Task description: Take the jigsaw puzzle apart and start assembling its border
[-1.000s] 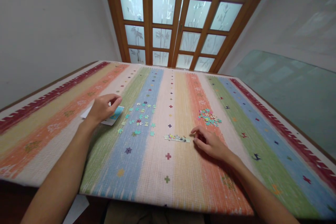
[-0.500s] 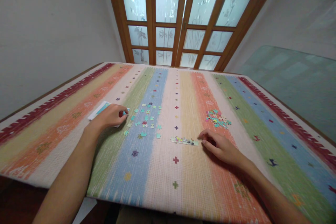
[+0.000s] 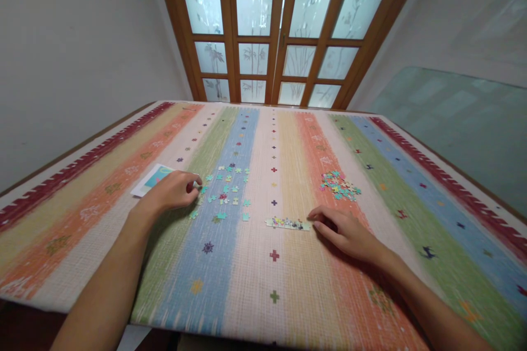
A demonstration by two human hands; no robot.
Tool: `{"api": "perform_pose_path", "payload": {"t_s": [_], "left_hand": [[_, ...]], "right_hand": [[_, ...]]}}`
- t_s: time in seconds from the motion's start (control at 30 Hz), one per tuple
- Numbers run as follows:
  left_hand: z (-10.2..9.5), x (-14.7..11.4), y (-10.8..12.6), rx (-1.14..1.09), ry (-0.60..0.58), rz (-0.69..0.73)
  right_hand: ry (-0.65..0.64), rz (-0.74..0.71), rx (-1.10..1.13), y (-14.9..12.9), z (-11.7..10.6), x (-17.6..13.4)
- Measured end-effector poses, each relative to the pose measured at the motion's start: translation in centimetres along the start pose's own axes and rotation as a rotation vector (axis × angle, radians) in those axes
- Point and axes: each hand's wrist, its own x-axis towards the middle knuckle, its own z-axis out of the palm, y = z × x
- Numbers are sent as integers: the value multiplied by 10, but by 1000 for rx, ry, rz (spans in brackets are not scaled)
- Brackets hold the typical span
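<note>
Ideally, the half-open right hand (image 3: 340, 230) keeps the puzzle strip (image 3: 288, 224) flat, parallel to the table's (image 3: 242, 299) near edge; whether the curled left hand (image 3: 175, 189) grips anything, I cannot tell.

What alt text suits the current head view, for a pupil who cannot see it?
A person's left hand is at the edge of spread-out jigsaw pieces, partly covering a picture card, while the right hand is by the right end of a narrow puzzle strip. A heap of pieces lies beyond the right hand, on the striped tablecloth.
</note>
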Motion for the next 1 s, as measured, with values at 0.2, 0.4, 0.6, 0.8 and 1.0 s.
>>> {"api": "perform_pose_path", "payload": {"t_s": [0.2, 0.4, 0.6, 0.8, 1.0], "left_hand": [[16, 4, 27, -27, 54, 185], [37, 7, 55, -88, 89, 352], [43, 9, 59, -64, 18, 333], [43, 11, 56, -155, -21, 279], [42, 13, 55, -177, -13, 285]], "right_hand": [[3, -17, -20, -2, 1, 1], [15, -70, -30, -3, 2, 1], [29, -105, -52, -3, 2, 1], [36, -107, -43, -1, 3, 2], [28, -89, -27, -4, 2, 2]]}}
